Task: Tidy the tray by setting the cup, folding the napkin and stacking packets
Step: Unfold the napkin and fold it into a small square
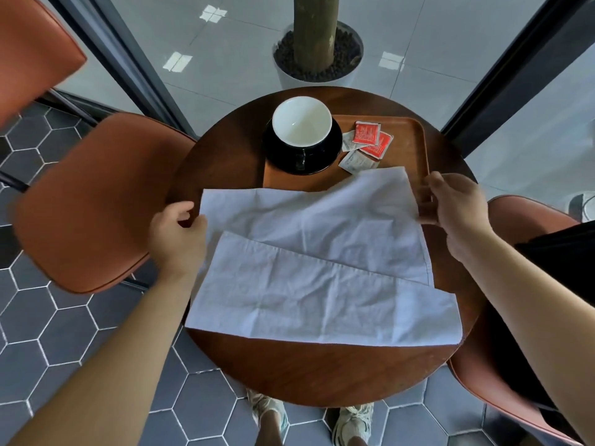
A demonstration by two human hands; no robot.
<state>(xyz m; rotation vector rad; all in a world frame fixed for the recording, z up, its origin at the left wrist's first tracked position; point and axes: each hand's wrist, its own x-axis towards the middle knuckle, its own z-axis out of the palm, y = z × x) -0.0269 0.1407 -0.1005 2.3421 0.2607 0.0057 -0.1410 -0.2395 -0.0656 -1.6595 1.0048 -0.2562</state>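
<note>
**A:** Which step is in hand now?

**B:** The folding, I think. The napkin (315, 259) lies spread on the counter (322, 371). Its far edge covers the near rim of the tray (415, 149), and one layer lies over the other at a slant.

**A:** And the hands?

**B:** The left hand (178, 235) curls at the left edge with the thumb on the cloth. The right hand (450, 207) pinches the right edge. Both grips look closed on the napkin.

**A:** The rest?

**B:** The cup (302, 122) stands upright on its saucer (331, 149) at the tray's far left. The packets (367, 133) lie scattered beside it, not stacked.

**A:** The next move?

**B:** Probably to lift both edges together and lay them evenly, because the present fold is crooked. The packets come after.
</note>
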